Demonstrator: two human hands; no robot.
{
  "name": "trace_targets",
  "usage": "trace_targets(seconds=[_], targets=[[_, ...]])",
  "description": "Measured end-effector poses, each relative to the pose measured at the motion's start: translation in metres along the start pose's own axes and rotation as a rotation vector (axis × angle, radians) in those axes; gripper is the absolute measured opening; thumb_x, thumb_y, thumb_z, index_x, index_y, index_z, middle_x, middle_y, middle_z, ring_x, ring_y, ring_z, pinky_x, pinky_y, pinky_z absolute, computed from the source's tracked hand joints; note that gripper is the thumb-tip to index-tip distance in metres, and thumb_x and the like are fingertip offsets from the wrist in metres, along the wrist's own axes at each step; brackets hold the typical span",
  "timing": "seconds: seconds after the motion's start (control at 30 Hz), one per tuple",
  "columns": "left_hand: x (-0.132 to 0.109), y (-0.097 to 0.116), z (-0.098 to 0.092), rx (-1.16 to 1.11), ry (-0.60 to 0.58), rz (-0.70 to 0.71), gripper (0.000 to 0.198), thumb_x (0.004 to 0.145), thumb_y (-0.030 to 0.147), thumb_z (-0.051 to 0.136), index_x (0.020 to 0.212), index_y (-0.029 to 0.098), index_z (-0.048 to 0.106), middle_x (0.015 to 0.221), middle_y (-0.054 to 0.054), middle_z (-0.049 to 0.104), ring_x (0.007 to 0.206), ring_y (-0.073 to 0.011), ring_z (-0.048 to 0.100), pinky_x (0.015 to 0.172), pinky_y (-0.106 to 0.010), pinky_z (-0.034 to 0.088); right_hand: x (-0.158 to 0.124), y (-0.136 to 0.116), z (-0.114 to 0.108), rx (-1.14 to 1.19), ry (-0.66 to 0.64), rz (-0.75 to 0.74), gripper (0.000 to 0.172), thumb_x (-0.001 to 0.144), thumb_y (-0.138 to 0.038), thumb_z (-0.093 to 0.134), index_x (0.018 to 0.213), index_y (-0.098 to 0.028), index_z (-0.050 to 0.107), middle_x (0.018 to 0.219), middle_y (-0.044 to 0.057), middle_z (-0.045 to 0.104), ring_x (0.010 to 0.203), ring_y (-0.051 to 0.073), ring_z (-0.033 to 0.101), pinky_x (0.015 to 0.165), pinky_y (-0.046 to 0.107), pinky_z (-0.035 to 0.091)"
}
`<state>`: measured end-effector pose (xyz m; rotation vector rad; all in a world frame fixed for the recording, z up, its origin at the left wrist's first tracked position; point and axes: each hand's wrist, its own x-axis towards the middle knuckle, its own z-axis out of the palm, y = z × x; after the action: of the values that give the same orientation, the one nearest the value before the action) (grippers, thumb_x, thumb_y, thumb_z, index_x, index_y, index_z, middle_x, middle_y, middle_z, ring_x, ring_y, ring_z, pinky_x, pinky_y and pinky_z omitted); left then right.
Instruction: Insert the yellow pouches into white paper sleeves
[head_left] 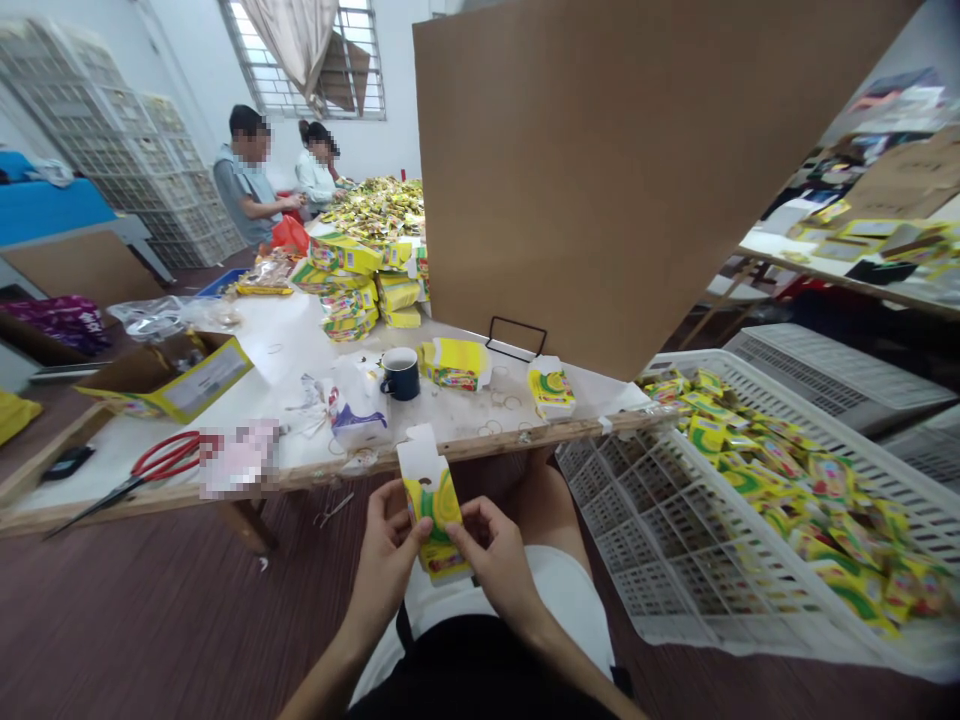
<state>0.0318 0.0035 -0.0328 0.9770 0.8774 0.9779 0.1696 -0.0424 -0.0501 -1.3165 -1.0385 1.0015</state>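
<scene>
Above the lap at the front edge of a bench (480,412), 2 bare hands hold a small yellow-and-green box (433,505), its white flap raised at the upper end. The fingers of the left hand (390,530) pinch the box's left side, thumb on the front; the fingers of the right hand (495,550) pinch the opposite side, thumb also on the front. On the bench beyond, a dark blue mug (401,376) stands just beside a yellow carton (456,363), while a smaller yellow pack (551,388) lies farther right, near the edge. At left, red-handled scissors (139,478) lie with their blades jutting past the bench edge. A large brown cardboard sheet (600,180) rises behind the carton. To the right, a white plastic basket (862,455) holds many yellow packets (780,460). In the background, 2 people (247,190) sit near a heap of yellow wrappers (386,205), beyond stacked yellow boxes (352,300).
</scene>
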Motion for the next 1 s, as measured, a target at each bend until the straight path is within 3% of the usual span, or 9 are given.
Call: trace_targets(seconds=[0.13, 0.2, 0.4, 0.5, 0.6, 0.67, 0.77, 0.9, 1.0], targets=[[-0.005, 0.008, 0.005, -0.032, -0.140, 0.006, 0.063, 0.081, 0.025, 0.065, 0.129, 0.028, 0.025, 0.102, -0.007, 0.070, 0.095, -0.0236, 0.068, 0.080, -0.035, 0.053, 0.005, -0.006, -0.009, 0.133, -0.069, -0.084, 0.044, 0.084, -0.035, 0.063, 0.123, -0.022, 0.047, 0.099, 0.006, 0.063, 0.083, 0.019, 0.061, 0.072, 0.028, 0.049], [-0.007, 0.010, 0.005, -0.039, -0.228, -0.008, 0.060, 0.081, 0.023, 0.065, 0.127, 0.026, 0.028, 0.101, -0.007, 0.070, 0.094, -0.0235, 0.068, 0.079, -0.034, 0.052, 0.007, -0.011, -0.015, 0.166, -0.122, -0.099, 0.046, 0.086, -0.035, 0.061, 0.128, -0.024, 0.044, 0.098, 0.005, 0.063, 0.087, 0.019, 0.061, 0.075, 0.028, 0.048], [-0.013, 0.009, 0.006, -0.022, -0.382, -0.066, 0.042, 0.078, 0.025, 0.069, 0.105, 0.025, 0.036, 0.094, -0.003, 0.071, 0.075, -0.0172, 0.069, 0.065, -0.026, 0.051, 0.011, -0.022, -0.028, 0.090, -0.220, -0.103, 0.019, 0.091, -0.037, 0.054, 0.088, -0.019, 0.060, 0.074, 0.000, 0.058, 0.067, 0.014, 0.054, 0.060, 0.022, 0.042], [-0.015, 0.009, 0.007, 0.022, -0.356, -0.097, 0.057, 0.079, 0.027, 0.068, 0.119, 0.029, 0.028, 0.099, -0.004, 0.069, 0.079, -0.0195, 0.069, 0.066, -0.028, 0.052, 0.011, -0.021, -0.027, 0.024, -0.130, -0.161, 0.020, 0.091, -0.036, 0.054, 0.083, -0.019, 0.061, 0.078, 0.002, 0.060, 0.073, 0.016, 0.056, 0.066, 0.024, 0.044], [-0.015, 0.011, 0.007, 0.033, -0.371, -0.095, 0.073, 0.079, 0.027, 0.067, 0.133, 0.033, 0.019, 0.108, -0.006, 0.066, 0.089, -0.0225, 0.067, 0.072, -0.032, 0.053, 0.010, -0.017, -0.024, 0.078, -0.067, -0.190, 0.022, 0.090, -0.034, 0.057, 0.108, -0.022, 0.057, 0.091, 0.004, 0.063, 0.083, 0.019, 0.060, 0.074, 0.028, 0.048], [-0.013, 0.012, 0.006, 0.049, -0.403, -0.104, 0.060, 0.080, 0.026, 0.065, 0.129, 0.031, 0.031, 0.108, -0.006, 0.066, 0.088, -0.0227, 0.067, 0.072, -0.032, 0.053, 0.011, -0.018, -0.025, 0.055, -0.068, -0.217, 0.027, 0.090, -0.035, 0.055, 0.115, -0.024, 0.056, 0.097, 0.006, 0.064, 0.090, 0.021, 0.061, 0.081, 0.032, 0.049], [-0.010, 0.014, 0.005, 0.109, -0.371, -0.074, 0.043, 0.079, 0.021, 0.064, 0.117, 0.028, 0.047, 0.102, -0.004, 0.068, 0.084, -0.0223, 0.067, 0.070, -0.031, 0.053, 0.014, -0.024, -0.031, -0.116, -0.061, -0.295, 0.032, 0.091, -0.046, 0.049, 0.096, -0.022, 0.070, 0.098, 0.009, 0.064, 0.097, 0.025, 0.059, 0.088, 0.037, 0.047], [-0.015, 0.022, -0.001, 0.283, -0.269, 0.025, 0.045, 0.075, 0.012, 0.057, 0.119, 0.023, 0.052, 0.102, -0.005, 0.068, 0.081, -0.0211, 0.067, 0.068, -0.027, 0.053, 0.018, -0.025, -0.033, -0.123, -0.227, -0.112, 0.040, 0.087, -0.054, 0.050, 0.099, -0.021, 0.071, 0.095, 0.009, 0.069, 0.092, 0.027, 0.064, 0.082, 0.035, 0.054], [-0.023, 0.025, -0.013, 0.377, -0.137, 0.068, 0.044, 0.069, 0.012, 0.063, 0.112, 0.021, 0.061, 0.097, -0.006, 0.070, 0.082, -0.0228, 0.067, 0.070, -0.030, 0.053, 0.027, -0.004, -0.021, -0.183, -0.346, -0.049, 0.044, 0.072, -0.055, 0.066, 0.104, -0.024, 0.065, 0.101, 0.008, 0.070, 0.092, 0.029, 0.067, 0.078, 0.033, 0.057]])
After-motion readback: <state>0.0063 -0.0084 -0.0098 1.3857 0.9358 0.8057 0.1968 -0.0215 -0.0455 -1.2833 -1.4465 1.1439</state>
